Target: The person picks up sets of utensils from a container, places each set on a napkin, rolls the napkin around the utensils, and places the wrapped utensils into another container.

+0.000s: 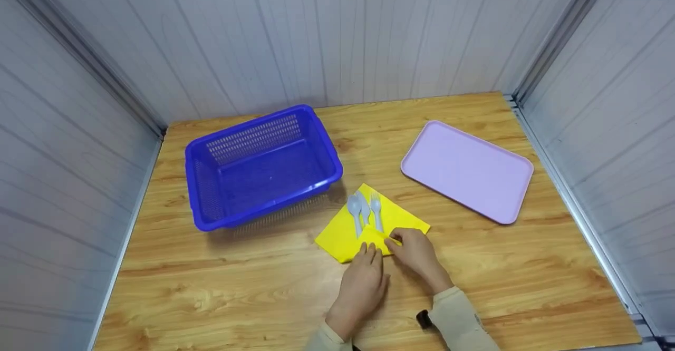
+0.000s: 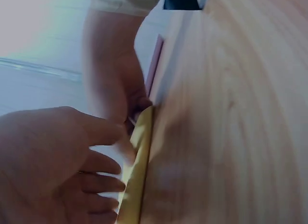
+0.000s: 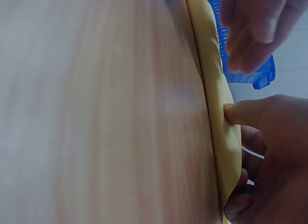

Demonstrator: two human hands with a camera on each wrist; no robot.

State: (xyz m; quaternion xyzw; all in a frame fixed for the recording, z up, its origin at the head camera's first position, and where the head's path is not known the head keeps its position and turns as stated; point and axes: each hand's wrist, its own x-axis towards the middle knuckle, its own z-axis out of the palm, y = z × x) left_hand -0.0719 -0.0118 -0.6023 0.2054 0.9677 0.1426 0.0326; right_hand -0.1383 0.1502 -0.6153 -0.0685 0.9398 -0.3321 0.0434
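Note:
A yellow napkin [image 1: 337, 237] lies on the table with its near corner folded up. On it rest a pale grey plastic spoon [image 1: 354, 210], knife [image 1: 364, 208] and fork [image 1: 376, 208]; the fold covers their lower handle ends. My left hand [image 1: 362, 281] touches the folded part with extended fingers. At the fold's right side, my right hand [image 1: 419, 253] pinches the napkin; the right wrist view has the thumb [image 3: 243, 112] on the near face and the other fingers behind it. The left wrist view shows the napkin's edge low along the tabletop, the cutlery hidden.
A blue plastic basket [image 1: 287, 203] with slotted sides stands to the left, behind the napkin. At the right lies a pale purple tray [image 1: 469, 172]. White panel walls [image 1: 337, 40] border the wooden table [image 1: 253, 293] at the back and both sides.

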